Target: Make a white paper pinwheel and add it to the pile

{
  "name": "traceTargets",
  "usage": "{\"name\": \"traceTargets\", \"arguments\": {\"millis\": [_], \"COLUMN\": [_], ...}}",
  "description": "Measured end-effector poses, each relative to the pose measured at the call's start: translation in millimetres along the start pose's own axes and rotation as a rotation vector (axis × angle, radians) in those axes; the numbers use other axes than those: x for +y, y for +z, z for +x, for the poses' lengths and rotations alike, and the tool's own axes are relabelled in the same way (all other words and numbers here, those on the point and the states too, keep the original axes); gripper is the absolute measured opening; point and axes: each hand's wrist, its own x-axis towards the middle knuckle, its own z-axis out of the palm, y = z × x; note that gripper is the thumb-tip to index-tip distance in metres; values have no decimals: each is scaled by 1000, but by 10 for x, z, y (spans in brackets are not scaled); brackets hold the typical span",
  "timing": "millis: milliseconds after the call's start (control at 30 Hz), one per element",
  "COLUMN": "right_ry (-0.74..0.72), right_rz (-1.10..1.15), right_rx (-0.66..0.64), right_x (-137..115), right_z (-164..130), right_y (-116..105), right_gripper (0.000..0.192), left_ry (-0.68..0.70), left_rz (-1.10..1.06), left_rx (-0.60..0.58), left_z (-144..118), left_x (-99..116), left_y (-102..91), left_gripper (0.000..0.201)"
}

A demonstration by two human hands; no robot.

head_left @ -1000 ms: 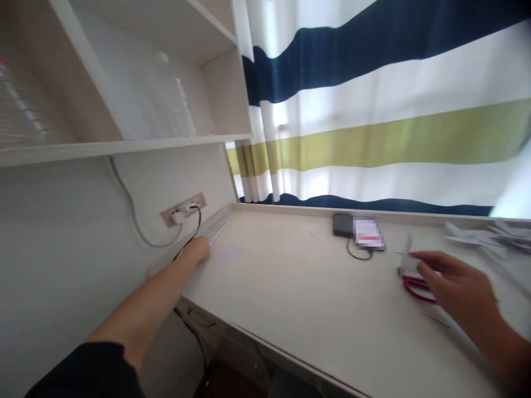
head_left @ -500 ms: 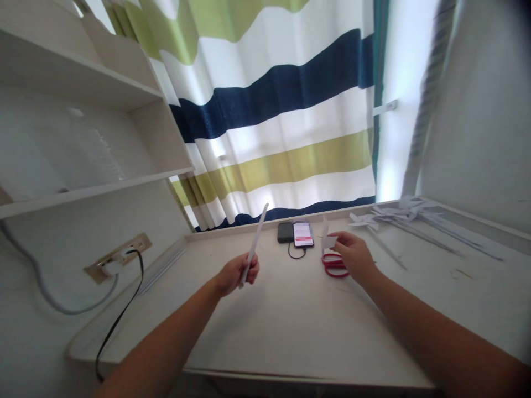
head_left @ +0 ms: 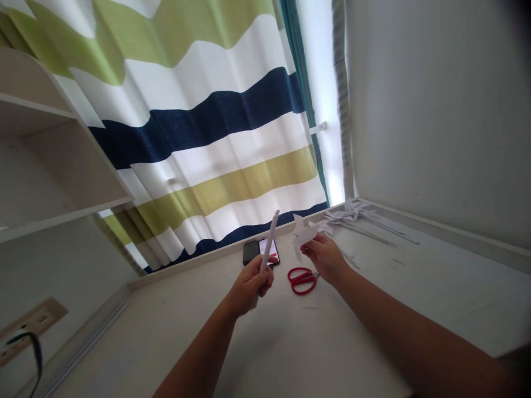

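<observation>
Upright and slightly tilted, a thin white paper stick (head_left: 270, 239) is gripped in my left hand (head_left: 251, 284), its top end sticking up above the fist. My right hand (head_left: 326, 255) pinches a folded white paper pinwheel (head_left: 302, 239) by one side, a little to the right of the stick and apart from it. Below the pinwheel, red-handled scissors (head_left: 302, 281) lie on the white desk; their blades are partly hidden by my right hand. Behind my left hand lies a lit phone (head_left: 274, 251), partly covered by the stick and fingers.
A dark box-shaped device (head_left: 250, 252) sits beside the phone. Several white paper pinwheels on sticks (head_left: 352, 213) lie at the desk's back right corner. A striped curtain (head_left: 215, 155) hangs behind the desk. At the left are a shelf (head_left: 53, 166) and a wall socket (head_left: 39, 326).
The view has swung to the right. My right hand has lifted the pinwheel off the desk beside the scissors. Both hands are now closer together, the left still gripping the stick.
</observation>
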Motion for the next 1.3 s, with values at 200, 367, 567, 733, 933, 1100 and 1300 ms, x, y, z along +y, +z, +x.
{"name": "traceTargets", "arguments": {"millis": [200, 367, 567, 733, 933, 1100, 1300], "right_ry": [-26, -65, -79, -80, -92, -116, -93], "right_rz": [28, 50, 70, 56, 48, 28, 12], "right_rx": [-35, -70, -111, -118, -121, -89, -59], "right_x": [-119, -189, -243, -240, -264, -269, -288], "right_z": [-31, -63, -127, -134, -126, -120, -140], "right_y": [31, 34, 82, 76, 58, 58, 79], "right_gripper": [16, 12, 10, 11, 10, 8, 6], "left_ry": [80, 70, 41, 23, 14, 23, 18], "left_rz": [121, 203, 205, 234, 249, 262, 289], "left_rx": [-59, -107, -160, -177, -184, -179, -164], "left_z": [154, 125, 93, 104, 101, 94, 87], "left_x": [65, 137, 119, 108, 98, 114, 133], "left_y": [-35, -116, -197, -205, -231, -254, -277], "left_gripper": [27, 27, 26, 24, 23, 24, 28]}}
